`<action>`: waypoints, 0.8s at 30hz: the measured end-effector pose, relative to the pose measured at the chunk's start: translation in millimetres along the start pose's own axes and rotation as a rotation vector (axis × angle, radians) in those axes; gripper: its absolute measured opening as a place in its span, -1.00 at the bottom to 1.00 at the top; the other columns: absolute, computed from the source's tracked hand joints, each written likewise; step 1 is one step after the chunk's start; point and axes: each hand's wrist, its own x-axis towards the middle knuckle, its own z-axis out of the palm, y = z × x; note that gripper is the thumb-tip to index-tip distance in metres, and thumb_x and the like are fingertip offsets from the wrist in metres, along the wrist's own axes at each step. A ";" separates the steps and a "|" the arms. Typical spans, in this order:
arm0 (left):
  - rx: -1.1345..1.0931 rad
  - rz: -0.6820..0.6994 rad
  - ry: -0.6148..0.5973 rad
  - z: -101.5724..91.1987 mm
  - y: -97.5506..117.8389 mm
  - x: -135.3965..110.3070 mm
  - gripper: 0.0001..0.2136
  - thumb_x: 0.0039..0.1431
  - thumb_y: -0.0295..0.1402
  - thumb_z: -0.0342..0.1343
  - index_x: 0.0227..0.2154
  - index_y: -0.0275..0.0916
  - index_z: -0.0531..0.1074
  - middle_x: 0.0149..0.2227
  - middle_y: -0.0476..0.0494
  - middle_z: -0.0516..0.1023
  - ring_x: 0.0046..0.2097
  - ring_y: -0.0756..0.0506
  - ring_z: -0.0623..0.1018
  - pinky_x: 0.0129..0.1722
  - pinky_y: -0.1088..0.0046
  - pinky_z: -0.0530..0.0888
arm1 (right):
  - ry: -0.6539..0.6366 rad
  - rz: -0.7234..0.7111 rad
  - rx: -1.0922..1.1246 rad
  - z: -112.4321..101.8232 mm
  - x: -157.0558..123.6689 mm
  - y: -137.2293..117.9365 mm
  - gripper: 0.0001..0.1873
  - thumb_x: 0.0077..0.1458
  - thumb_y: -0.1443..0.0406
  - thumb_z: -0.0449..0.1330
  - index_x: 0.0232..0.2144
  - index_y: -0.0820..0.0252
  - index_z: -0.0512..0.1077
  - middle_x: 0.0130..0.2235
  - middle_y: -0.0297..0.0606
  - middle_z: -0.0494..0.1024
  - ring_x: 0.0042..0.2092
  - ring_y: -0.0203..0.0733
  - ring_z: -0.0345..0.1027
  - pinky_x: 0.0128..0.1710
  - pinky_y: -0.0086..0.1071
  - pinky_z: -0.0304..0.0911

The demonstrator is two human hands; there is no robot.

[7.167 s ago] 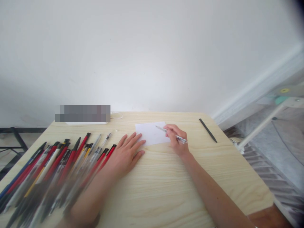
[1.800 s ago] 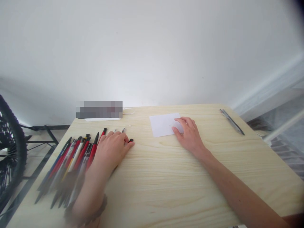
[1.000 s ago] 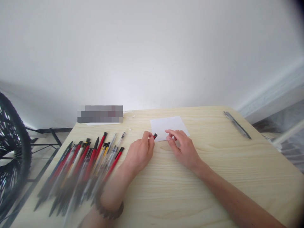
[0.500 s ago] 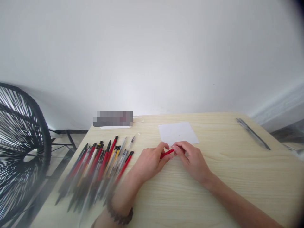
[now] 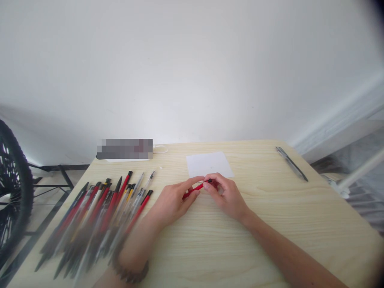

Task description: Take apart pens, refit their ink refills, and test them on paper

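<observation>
Between my two hands is a red pen with a black end, tilted up to the right over the table. My left hand, with a beaded bracelet at the wrist, grips its red barrel between thumb and fingers. The thumb and fingers of my right hand pinch the black end. Just beyond the fingertips a white sheet of paper lies flat, its near edge partly hidden by my hands.
Many red, black, yellow and clear pens lie side by side at the left, blurred nearer me. A grey pen lies far right. A pixelated dark object is at the back left. A black woven chair stands left of the table.
The view has turned to the right, so everything sits further left. Both hands still hold the red pen; its black end now shows at my right fingers.
</observation>
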 end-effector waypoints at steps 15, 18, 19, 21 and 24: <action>0.038 0.108 0.199 3.1 -12.9 2.0 -0.78 0.18 -0.32 0.02 -0.17 -0.26 0.46 -0.33 -0.12 0.57 -0.36 -0.02 0.51 -0.35 0.50 0.42 | 0.001 0.100 0.002 -37.3 6.9 15.9 -0.83 0.11 0.28 0.05 -0.50 0.19 0.33 -0.57 -0.40 0.37 -0.55 -0.36 0.18 -0.57 -0.47 0.06; 0.077 0.164 0.164 2.4 -14.1 1.6 -0.77 0.20 -0.31 0.01 -0.16 -0.24 0.47 -0.37 -0.12 0.57 -0.36 -0.03 0.52 -0.36 0.50 0.43 | -0.271 -0.046 -0.198 -43.4 4.8 7.2 -0.79 0.12 0.26 0.05 -0.46 0.18 0.43 -0.51 -0.36 0.46 -0.49 -0.34 0.25 -0.49 -0.46 0.13; 0.088 0.176 0.150 2.0 -14.0 1.5 -0.77 0.20 -0.30 0.00 -0.16 -0.23 0.46 -0.39 -0.11 0.56 -0.38 -0.03 0.52 -0.38 0.50 0.42 | -0.305 -0.082 -0.244 -44.0 3.8 4.2 -0.81 0.11 0.22 0.08 -0.39 0.16 0.45 -0.45 -0.35 0.51 -0.45 -0.32 0.30 -0.44 -0.44 0.17; 0.105 0.200 0.131 1.0 -13.3 1.5 -0.78 0.20 -0.28 -0.01 -0.18 -0.23 0.46 -0.41 -0.10 0.55 -0.39 -0.02 0.51 -0.41 0.52 0.41 | -0.348 -0.132 -0.312 -43.7 2.2 0.0 -0.79 0.13 0.18 0.07 -0.29 0.11 0.46 -0.38 -0.34 0.55 -0.41 -0.30 0.35 -0.40 -0.43 0.19; 0.121 0.235 0.064 -1.1 -11.1 1.9 -0.78 0.23 -0.30 -0.05 -0.21 -0.25 0.45 -0.42 -0.11 0.52 -0.39 -0.02 0.48 -0.42 0.52 0.38 | -0.369 -0.201 -0.396 -43.0 1.3 0.3 -0.74 0.19 0.18 0.00 -0.21 0.08 0.46 -0.40 -0.36 0.54 -0.41 -0.31 0.36 -0.41 -0.44 0.18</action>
